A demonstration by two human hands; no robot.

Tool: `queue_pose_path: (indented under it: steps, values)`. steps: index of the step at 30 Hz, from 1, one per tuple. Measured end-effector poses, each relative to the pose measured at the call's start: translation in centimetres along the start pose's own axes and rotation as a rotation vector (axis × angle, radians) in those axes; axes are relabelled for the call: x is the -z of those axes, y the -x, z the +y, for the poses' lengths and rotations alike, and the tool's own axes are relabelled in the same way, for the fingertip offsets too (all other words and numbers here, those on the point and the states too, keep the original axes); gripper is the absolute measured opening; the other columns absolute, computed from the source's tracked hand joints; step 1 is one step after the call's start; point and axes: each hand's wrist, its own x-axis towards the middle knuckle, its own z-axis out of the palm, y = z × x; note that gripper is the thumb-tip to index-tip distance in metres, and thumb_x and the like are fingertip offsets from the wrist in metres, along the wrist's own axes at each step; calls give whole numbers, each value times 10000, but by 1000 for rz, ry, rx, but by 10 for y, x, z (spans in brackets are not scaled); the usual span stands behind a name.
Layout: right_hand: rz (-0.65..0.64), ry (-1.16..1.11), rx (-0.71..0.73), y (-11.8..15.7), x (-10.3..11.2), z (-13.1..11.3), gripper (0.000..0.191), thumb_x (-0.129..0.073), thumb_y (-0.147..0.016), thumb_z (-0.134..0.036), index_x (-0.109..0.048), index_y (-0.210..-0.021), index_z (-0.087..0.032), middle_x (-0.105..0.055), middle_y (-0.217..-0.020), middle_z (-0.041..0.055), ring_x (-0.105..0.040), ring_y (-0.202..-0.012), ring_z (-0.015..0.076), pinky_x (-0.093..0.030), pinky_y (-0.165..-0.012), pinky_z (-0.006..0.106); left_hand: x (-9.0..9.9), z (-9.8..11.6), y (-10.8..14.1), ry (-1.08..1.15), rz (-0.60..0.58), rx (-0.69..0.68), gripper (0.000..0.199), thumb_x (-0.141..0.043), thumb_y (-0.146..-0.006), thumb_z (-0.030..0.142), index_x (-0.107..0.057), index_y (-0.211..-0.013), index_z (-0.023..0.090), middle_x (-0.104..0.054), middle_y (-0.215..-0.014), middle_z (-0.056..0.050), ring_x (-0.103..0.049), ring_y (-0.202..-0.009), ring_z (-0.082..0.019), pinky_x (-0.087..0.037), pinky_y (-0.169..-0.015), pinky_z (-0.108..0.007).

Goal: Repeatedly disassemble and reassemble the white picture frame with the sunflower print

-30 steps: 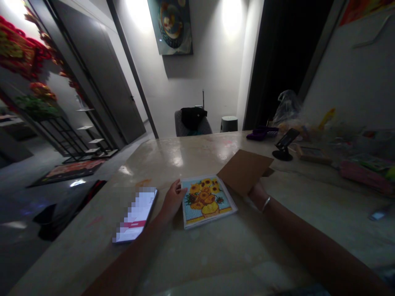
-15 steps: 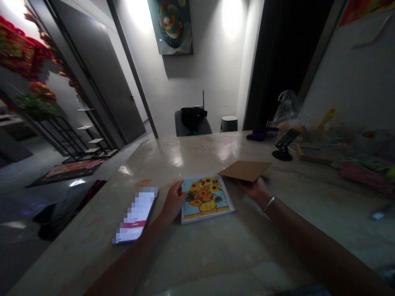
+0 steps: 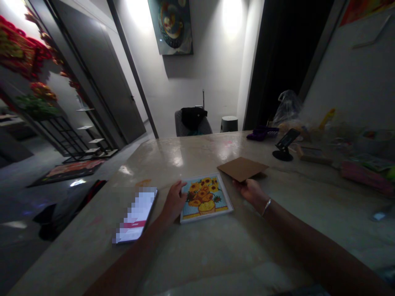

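A square sunflower picture [image 3: 205, 197] with a pale border lies on the marble table [image 3: 197, 255]. At its left edge rests my left hand [image 3: 175, 199], thumb over the edge and the other fingers partly hidden. Just right of the picture, my right hand [image 3: 251, 192] grips the near edge of a flat brown board [image 3: 242, 168], which is tilted and raised a little off the tabletop. A bracelet circles my right wrist. Left of my left forearm lies a phone [image 3: 137, 218] with its screen lit and partly pixelated.
On the right stand a black phone stand [image 3: 283, 150], a wooden frame [image 3: 313, 154], a purple item [image 3: 261, 133], a clear plastic bag [image 3: 286, 109] and a pink item [image 3: 365, 176]. Beyond the table's far edge is a chair [image 3: 179, 123] with a black item on it.
My right hand has moved slightly left with the brown board, which has turned a little. The picture and my left hand have shifted very slightly left.
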Motion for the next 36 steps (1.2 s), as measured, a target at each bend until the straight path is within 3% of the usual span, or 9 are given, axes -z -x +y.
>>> queue_pose_path:
  steps: [7, 14, 18, 20, 25, 27, 30, 36]
  values:
    - [-124, 114, -202, 20, -3, 0, 225, -337, -807, -92, -513, -680, -154, -610, -556, 28, -600, -508, 113, -493, -474, 222, -1, 8, 5, -317, -48, -114, 271, -521, -674, 164, -632, -920, 190, -517, -1224, -73, -425, -1170, -246, -274, -1035, -405]
    - [-34, 12, -180, 27, -8, -5, 233, -318, -809, -63, -489, -682, -157, -609, -543, 28, -594, -521, 104, -490, -517, 209, 0, 6, 6, -601, -119, -203, 317, -428, -768, 235, -598, -1022, 154, -495, -1252, -88, -436, -1163, -216, -311, -1015, -393]
    - [-117, 208, -160, 32, -10, -1, 194, -366, -804, -98, -496, -673, -156, -617, -607, 25, -586, -555, 98, -480, -570, 227, 1, 9, 7, -675, -129, -229, 329, -420, -796, 279, -603, -1019, 120, -506, -1231, -123, -442, -1152, -228, -320, -1004, -388]
    - [-235, 464, -16, 34, -10, 1, 173, -396, -810, -166, -524, -695, -157, -636, -711, 34, -597, -649, 114, -466, -597, 240, 2, 12, 9, -716, -124, -259, 332, -418, -807, 296, -598, -1026, 123, -513, -1220, -122, -446, -1144, -230, -331, -993, -391]
    - [-491, 1391, 702, 42, -7, 7, 207, -422, -829, -268, -595, -801, -157, -634, -871, 73, -560, -845, 173, -413, -772, 308, 7, 19, 15, -813, -140, -351, 343, -425, -819, 316, -576, -1057, 120, -562, -1143, -119, -468, -1103, -227, -331, -986, -386]
    - [-567, 1620, 891, 46, -6, 9, 221, -400, -850, -246, -598, -859, -149, -631, -903, 92, -550, -892, 181, -387, -832, 316, 8, 21, 17, -846, -169, -374, 340, -434, -817, 329, -581, -1041, 120, -570, -1122, -119, -471, -1093, -231, -329, -983, -385]
    - [-655, 1800, 992, 50, -5, 11, 243, -371, -871, -228, -592, -912, -136, -627, -930, 101, -544, -928, 185, -385, -861, 310, 7, 24, 20, -877, -196, -379, 345, -432, -818, 358, -593, -1009, 120, -568, -1108, -125, -472, -1085, -240, -334, -971, -384]
    - [-719, 1917, 1001, 56, -7, 10, 229, -436, -851, -261, -575, -977, -130, -614, -1005, 117, -519, -1016, 207, -387, -889, 328, 2, 26, 22, -893, -225, -349, 388, -442, -811, 381, -561, -1057, 105, -543, -1130, -140, -475, -1073, -248, -345, -948, -378]
